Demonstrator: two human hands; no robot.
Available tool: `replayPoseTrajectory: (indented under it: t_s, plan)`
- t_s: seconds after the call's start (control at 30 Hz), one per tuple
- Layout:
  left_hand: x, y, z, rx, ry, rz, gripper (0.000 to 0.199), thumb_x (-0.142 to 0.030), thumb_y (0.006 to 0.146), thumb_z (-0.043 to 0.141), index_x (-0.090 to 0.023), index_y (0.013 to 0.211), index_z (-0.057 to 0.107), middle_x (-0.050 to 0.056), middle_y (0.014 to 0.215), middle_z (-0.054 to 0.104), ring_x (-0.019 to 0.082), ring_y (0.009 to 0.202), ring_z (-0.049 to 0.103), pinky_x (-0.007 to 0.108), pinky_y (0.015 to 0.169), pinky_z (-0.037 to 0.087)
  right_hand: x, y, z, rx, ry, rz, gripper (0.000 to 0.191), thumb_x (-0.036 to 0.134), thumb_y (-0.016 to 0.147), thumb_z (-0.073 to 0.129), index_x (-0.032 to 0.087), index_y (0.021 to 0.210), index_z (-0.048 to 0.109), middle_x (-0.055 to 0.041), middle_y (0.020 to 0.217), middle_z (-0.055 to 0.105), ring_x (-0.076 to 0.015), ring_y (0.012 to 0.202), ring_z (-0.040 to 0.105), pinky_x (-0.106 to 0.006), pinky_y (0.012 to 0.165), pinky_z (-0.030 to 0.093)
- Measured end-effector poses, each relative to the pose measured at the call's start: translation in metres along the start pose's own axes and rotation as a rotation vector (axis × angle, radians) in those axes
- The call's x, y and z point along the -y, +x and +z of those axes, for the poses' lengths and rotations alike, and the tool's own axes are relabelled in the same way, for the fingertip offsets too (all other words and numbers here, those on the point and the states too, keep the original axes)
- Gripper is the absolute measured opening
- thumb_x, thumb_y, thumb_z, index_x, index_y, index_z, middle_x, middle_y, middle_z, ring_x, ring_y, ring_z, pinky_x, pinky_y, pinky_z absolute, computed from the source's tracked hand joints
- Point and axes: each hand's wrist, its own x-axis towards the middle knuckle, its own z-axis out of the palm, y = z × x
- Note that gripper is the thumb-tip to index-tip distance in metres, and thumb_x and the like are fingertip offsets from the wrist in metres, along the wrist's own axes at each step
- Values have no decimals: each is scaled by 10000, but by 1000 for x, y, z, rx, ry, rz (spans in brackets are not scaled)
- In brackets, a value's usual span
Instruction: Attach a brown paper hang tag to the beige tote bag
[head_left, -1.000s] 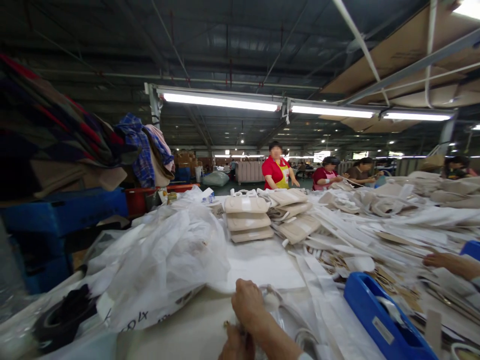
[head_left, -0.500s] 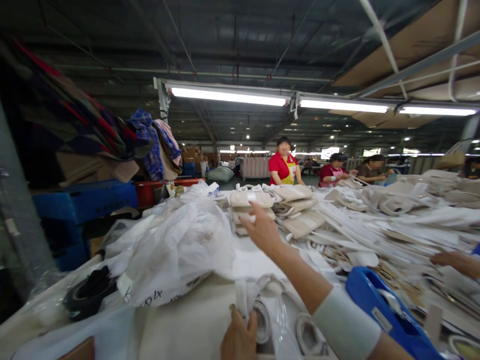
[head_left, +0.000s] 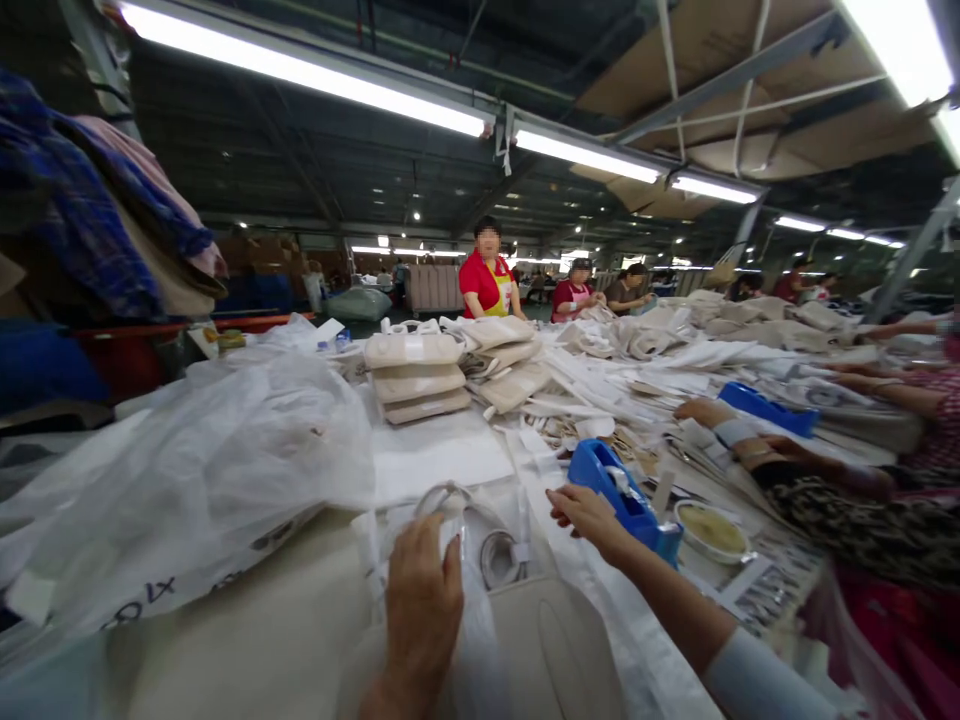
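Observation:
My left hand (head_left: 421, 590) is bent over a beige bag (head_left: 559, 640) at the bottom centre, its fingers closed on clear plastic around the straps. A coiled pale strap (head_left: 499, 557) lies just right of that hand. My right hand (head_left: 589, 515) hovers above a white sheet, its fingers loosely apart and nothing visible in them. It is nearest to the blue tape dispenser (head_left: 615, 490), just beyond and right of it.
A large plastic bag (head_left: 247, 430) bulges at left. Folded beige bags (head_left: 416, 382) are stacked ahead, beside a second pile (head_left: 506, 365). At right are a round dish (head_left: 711, 530), another blue dispenser (head_left: 769, 408) and other people's arms (head_left: 810, 490). People stand and sit across the table.
The view has swung right. My right hand has drawn back from the stacked bags toward the dispenser. My left hand has moved forward over the straps, and more of the beige bag shows.

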Motion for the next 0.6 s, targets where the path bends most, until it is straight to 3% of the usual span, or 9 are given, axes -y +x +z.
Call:
replayPoseTrajectory:
  t_s: [0.1,0.17,0.23,0.33,0.43,0.6]
  plan:
    - [-38,6,24,232,31,75,238,-210,871,415,-164,1014,599,96,1064,604,232,1039,532,353,926,416,3,9,19,143,64,63,347,396,891,441,133,711,580,-35,637,621,-130,531,580,-218,459,383]
    - [-57,8,38,277,75,58,256,-259,842,510,-143,1053,598,124,1121,585,277,1072,513,395,899,417,8,14,32,157,58,64,332,415,836,540,146,642,545,9,548,548,-116,496,531,-211,448,340]
    - [-67,9,49,299,130,4,423,-320,807,587,-95,1163,547,192,1256,508,347,1171,440,463,919,386,11,18,42,118,28,49,319,383,773,622,160,578,503,39,499,473,-114,499,488,-220,466,317]
    - [-69,12,59,333,192,-63,590,-388,809,597,-84,1293,448,245,1397,361,394,1280,316,523,968,325,11,23,47,12,-25,-6,269,322,736,647,170,580,490,33,566,485,-128,592,488,-233,537,327]
    - [-66,15,64,359,218,-99,565,-417,854,521,-151,1341,416,218,1440,316,392,1304,292,537,986,306,13,21,50,-70,-63,-74,157,288,757,615,170,696,530,2,726,560,-149,732,517,-239,640,359]
    - [-64,15,66,390,237,-121,513,-288,881,441,-177,1378,378,198,1473,276,386,1325,285,525,1026,286,15,18,62,-42,-106,-76,184,292,870,491,132,920,567,-77,861,631,-184,813,570,-280,738,410]
